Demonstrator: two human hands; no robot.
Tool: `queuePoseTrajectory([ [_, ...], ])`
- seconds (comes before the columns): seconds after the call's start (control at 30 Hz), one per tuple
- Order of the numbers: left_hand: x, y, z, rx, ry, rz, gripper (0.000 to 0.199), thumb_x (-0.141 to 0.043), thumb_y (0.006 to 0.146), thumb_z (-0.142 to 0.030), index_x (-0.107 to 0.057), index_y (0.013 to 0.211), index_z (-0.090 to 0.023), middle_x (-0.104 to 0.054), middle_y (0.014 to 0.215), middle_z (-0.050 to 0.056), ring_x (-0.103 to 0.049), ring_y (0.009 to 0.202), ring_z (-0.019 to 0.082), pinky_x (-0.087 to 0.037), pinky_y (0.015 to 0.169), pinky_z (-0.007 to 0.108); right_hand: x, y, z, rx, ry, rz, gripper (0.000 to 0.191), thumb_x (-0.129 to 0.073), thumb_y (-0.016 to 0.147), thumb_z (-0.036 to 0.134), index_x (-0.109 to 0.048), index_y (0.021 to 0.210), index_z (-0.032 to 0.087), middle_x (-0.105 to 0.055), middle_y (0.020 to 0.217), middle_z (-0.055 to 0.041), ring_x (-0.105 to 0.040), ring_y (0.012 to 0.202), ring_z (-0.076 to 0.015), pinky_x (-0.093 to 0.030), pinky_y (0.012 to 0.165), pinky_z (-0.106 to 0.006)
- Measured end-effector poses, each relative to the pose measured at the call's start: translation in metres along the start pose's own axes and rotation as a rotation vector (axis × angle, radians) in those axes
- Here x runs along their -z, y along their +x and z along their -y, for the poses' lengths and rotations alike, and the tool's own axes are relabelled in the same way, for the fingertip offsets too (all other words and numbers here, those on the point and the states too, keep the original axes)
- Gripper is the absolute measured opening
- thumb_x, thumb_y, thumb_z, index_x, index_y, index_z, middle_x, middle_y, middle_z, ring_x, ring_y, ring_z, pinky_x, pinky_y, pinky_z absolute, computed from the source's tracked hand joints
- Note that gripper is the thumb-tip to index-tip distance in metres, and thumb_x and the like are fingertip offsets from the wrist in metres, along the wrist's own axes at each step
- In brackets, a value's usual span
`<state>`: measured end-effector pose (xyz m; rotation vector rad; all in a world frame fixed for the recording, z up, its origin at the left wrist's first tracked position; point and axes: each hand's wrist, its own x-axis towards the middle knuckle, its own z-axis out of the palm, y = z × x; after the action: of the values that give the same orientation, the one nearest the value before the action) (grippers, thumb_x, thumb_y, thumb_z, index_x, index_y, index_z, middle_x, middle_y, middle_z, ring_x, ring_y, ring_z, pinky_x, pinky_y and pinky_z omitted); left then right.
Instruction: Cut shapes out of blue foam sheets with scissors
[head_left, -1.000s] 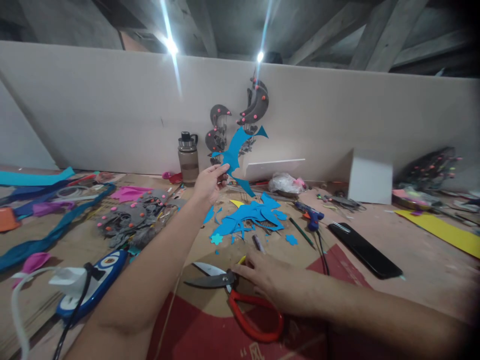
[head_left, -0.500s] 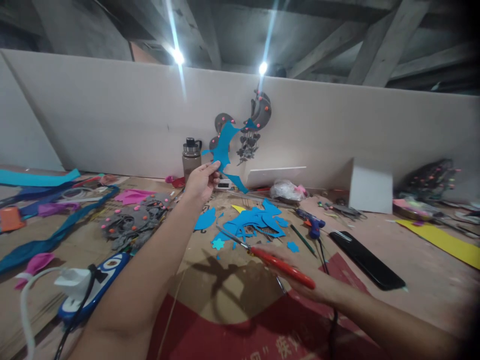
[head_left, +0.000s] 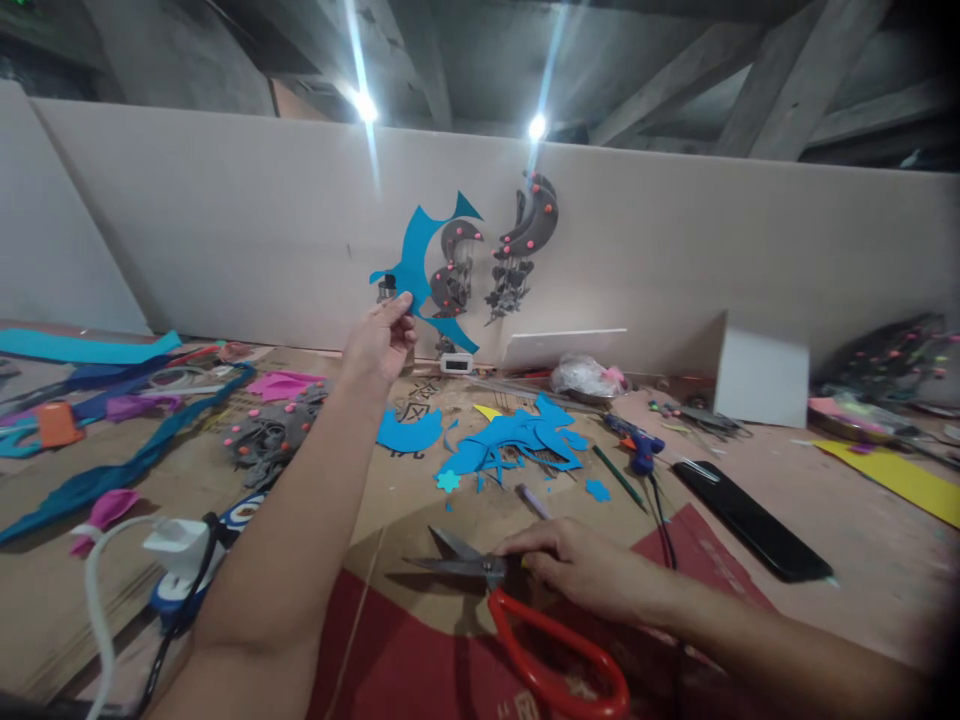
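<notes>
My left hand (head_left: 386,335) is raised over the table, thumb and fingers pinching a blue cut-out sheet (head_left: 414,245) with curved edges and pointed ends. Low at the front, my right hand (head_left: 577,565) is closed at the pivot of red-handled scissors (head_left: 559,655). Their blades point left and stand apart. One red loop shows below the hand; the other handle is hidden by it. Beyond the blades lie a heap of blue scraps (head_left: 517,440), a blue crescent-like piece (head_left: 411,430) and small flower shapes (head_left: 448,481).
A black phone (head_left: 752,520), a glue gun (head_left: 641,450) and a green pencil (head_left: 619,478) lie to the right. Grey moon ornaments (head_left: 536,225) hang on the white board. At left are a power strip (head_left: 176,590) with a white plug and blue strips (head_left: 142,430).
My left hand has moved left and slightly up with the blue sheet. My right hand has lowered the scissors toward me, and their blades have spread apart.
</notes>
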<state>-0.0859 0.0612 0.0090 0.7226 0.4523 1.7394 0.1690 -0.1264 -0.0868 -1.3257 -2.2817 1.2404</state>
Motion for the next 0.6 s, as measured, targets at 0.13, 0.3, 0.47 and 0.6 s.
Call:
queuePoseTrajectory([
  [0.13, 0.000, -0.001, -0.005, -0.020, -0.001, 0.018, 0.025, -0.082, 0.067, -0.010, -0.059, 0.063, -0.018, -0.056, 0.057, -0.004, -0.051, 0.050, 0.005, -0.036, 0.042, 0.017, 0.002, -0.012, 0.017, -0.053, 0.092, 0.052, 0.050, -0.060, 0.084, 0.039, -0.066, 0.131, 0.021, -0.067, 0.129, -0.0080, -0.059, 0.118, -0.0278, -0.043, 0.105, -0.040],
  [0.3, 0.002, -0.001, -0.009, -0.057, 0.018, 0.034, 0.023, -0.082, 0.067, -0.011, -0.060, 0.062, -0.018, -0.056, 0.055, -0.003, -0.052, 0.050, 0.006, -0.036, 0.043, 0.018, -0.006, -0.019, 0.010, -0.017, 0.349, 0.004, 0.075, -0.070, 0.074, 0.043, -0.048, 0.142, 0.022, -0.058, 0.134, -0.0132, -0.055, 0.124, -0.0295, -0.042, 0.106, -0.044],
  [0.47, -0.001, -0.003, 0.000, -0.048, 0.034, 0.038, 0.021, -0.082, 0.066, -0.012, -0.062, 0.065, -0.018, -0.058, 0.056, -0.003, -0.052, 0.050, 0.006, -0.036, 0.043, 0.017, -0.004, -0.009, 0.004, 0.214, 0.482, -0.436, 0.063, -0.067, 0.078, 0.039, -0.044, 0.137, 0.030, -0.057, 0.106, -0.0088, -0.061, 0.089, -0.0214, -0.053, 0.075, -0.035],
  [0.6, -0.013, -0.014, 0.010, 0.072, -0.017, 0.076, 0.026, -0.084, 0.063, -0.014, -0.059, 0.067, -0.017, -0.055, 0.056, -0.005, -0.052, 0.049, 0.005, -0.036, 0.043, 0.016, 0.029, 0.009, 0.020, 0.295, 0.422, -0.750, 0.055, -0.061, 0.081, 0.032, -0.044, 0.133, 0.031, -0.053, 0.087, -0.0012, -0.053, 0.068, -0.0153, -0.050, 0.063, -0.030],
])
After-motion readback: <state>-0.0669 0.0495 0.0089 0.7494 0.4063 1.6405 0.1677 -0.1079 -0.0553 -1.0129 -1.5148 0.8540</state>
